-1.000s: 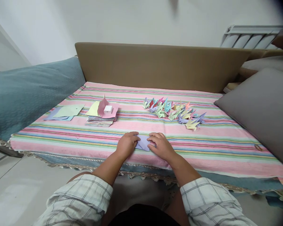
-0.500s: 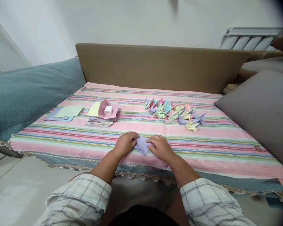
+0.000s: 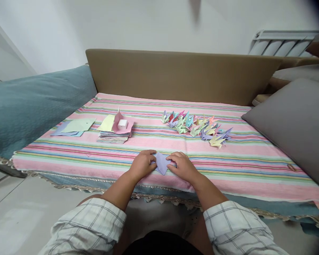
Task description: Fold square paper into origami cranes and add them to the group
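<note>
A folded piece of purple origami paper (image 3: 162,164) lies on the striped cloth (image 3: 101,168) near its front edge, one corner pointing toward me. At its left side my left hand (image 3: 143,164) is closed on the paper with thumb and fingers. My right hand (image 3: 182,165) grips the opposite side, thumb low and fingers above. Beyond my hands, to the right, sits a cluster of several folded paper cranes (image 3: 195,125) in many colours.
Left of centre stands a stack of paper squares (image 3: 113,137) topped by a small white box (image 3: 122,124). Farther left are loose green and blue sheets (image 3: 78,125). A grey cushion (image 3: 295,124) borders the right, a blue armrest (image 3: 42,102) the left, and a brown backrest (image 3: 180,76) the rear.
The purple paper's top layer now lies as a narrower diamond between my hands. My left thumb and fingers have shifted slightly on its left edge. The cranes and stack stay put.
</note>
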Available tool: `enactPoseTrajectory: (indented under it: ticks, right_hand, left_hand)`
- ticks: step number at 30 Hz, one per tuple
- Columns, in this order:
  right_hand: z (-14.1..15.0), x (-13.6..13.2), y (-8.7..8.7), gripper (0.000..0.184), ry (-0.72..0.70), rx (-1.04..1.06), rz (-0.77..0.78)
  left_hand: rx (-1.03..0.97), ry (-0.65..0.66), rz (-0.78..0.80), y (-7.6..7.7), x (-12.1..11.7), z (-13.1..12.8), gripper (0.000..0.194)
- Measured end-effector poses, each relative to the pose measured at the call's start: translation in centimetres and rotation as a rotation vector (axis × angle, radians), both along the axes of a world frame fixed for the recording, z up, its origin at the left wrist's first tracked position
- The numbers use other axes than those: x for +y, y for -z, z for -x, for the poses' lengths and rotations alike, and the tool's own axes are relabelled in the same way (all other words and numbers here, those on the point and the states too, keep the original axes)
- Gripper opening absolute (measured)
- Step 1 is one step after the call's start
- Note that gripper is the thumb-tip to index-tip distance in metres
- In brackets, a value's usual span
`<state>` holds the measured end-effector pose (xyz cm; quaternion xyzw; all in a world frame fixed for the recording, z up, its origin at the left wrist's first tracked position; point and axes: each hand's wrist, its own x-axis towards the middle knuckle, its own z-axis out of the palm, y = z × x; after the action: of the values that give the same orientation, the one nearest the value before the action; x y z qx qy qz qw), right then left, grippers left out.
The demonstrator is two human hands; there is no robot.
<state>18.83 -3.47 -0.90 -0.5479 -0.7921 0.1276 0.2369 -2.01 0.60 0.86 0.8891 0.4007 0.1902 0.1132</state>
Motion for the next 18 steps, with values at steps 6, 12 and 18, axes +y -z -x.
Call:
enactPoseTrajectory:
  ticks: [6, 12, 18]
  right_hand:
    - [0.15, 0.02, 0.05, 0.027, 0.014, -0.028, -0.019]
    - [0.61, -0.15, -0.13, 0.027, 0.015, -0.049, -0.002]
    - [0.57, -0.07, 0.09, 0.026, 0.006, -0.043, 0.008]
  left_hand:
    - [-0.005, -0.003, -0.167, 0.76, -0.39, -0.59, 0.009]
    - [-0.024, -0.041, -0.204, 1.02, -0.4, -0.84, 0.008]
    - [-0.039, -0.037, -0.104, 1.02, -0.49, -0.93, 0.013]
